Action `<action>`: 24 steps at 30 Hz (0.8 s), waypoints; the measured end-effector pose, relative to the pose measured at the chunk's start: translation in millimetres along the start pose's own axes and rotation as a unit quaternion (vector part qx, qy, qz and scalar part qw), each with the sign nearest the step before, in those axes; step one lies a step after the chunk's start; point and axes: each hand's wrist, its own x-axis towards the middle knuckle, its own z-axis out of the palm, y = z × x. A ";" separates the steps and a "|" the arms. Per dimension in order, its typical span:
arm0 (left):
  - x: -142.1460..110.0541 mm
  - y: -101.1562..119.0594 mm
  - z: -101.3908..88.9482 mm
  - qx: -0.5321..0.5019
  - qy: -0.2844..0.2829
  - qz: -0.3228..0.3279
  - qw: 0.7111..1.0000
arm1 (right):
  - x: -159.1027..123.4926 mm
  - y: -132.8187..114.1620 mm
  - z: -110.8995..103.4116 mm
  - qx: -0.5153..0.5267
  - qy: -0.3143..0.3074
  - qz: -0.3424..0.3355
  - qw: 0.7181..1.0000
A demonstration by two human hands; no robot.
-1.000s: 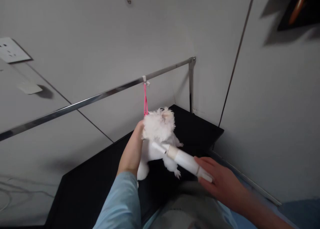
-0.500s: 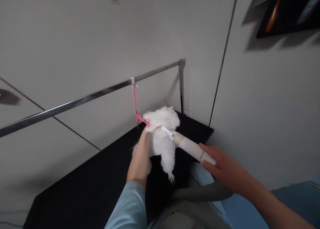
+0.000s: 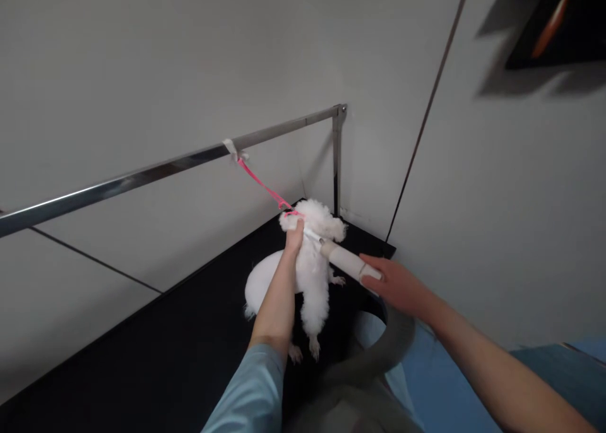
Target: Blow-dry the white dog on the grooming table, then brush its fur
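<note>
A white curly-coated dog [image 3: 272,278] is on the black grooming table [image 3: 156,351], its body clipped short and its head and legs fluffy. My left hand [image 3: 294,236] is closed on the fur at its neck, just under the ear; part of the fingers is hidden in the coat. In my right hand [image 3: 395,283] is a white grooming clipper [image 3: 348,262], a long cylinder with a narrow white head pressed to the dog's neck and chest. A pink grooming loop [image 3: 262,185] runs taut from the dog's neck to the metal bar.
The metal bar [image 3: 156,169] crosses above the table and meets an upright post [image 3: 336,161] at the far corner. Pale wall panels [image 3: 165,60] stand close behind. A thick grey hose [image 3: 374,357] curves below my right hand, in front of my body.
The dog's head has shifted right and its body now shows more behind my left arm. My left hand has moved up at the neck. The loop slants more, and the clipper follows leftward.
</note>
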 end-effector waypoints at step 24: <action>-1.4 -24.5 10.3 -0.272 0.231 0.015 0.934 | 17.9 -80.4 5.9 -0.429 -0.035 -0.024 0.902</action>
